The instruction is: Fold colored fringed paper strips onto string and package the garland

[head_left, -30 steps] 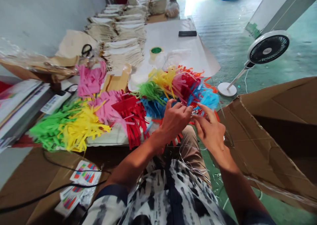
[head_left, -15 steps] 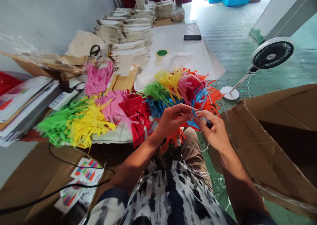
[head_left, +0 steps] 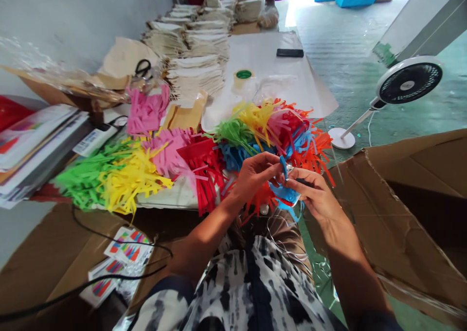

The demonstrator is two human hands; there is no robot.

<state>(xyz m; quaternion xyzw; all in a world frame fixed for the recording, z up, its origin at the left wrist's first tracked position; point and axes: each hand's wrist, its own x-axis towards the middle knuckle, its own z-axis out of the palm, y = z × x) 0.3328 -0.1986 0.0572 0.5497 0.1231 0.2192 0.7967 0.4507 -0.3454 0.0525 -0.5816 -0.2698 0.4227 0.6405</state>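
Head view: the left hand (head_left: 254,177) and right hand (head_left: 316,195) pinch a blue fringed paper strip (head_left: 285,195) between their fingertips, at four o'clock; a heap of multicoloured paper fringe (head_left: 251,122) lies just beyond, toward twelve o'clock.

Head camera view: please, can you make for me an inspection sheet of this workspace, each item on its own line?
surface: white sheet on the table; flattened brown cardboard at lower left
job's things: blue fringed paper in both hands; yellow fringed paper, green fringed paper, pink fringed paper and red fringed paper heaped nearby
clutter: black-handled scissors, tape roll, black phone, stacks of folded cream fabric
hands: left hand and right hand pinch the blue paper
cables: black cable over the cardboard; white cord at the fan
surroundings: white floor fan, torn cardboard box, green floor
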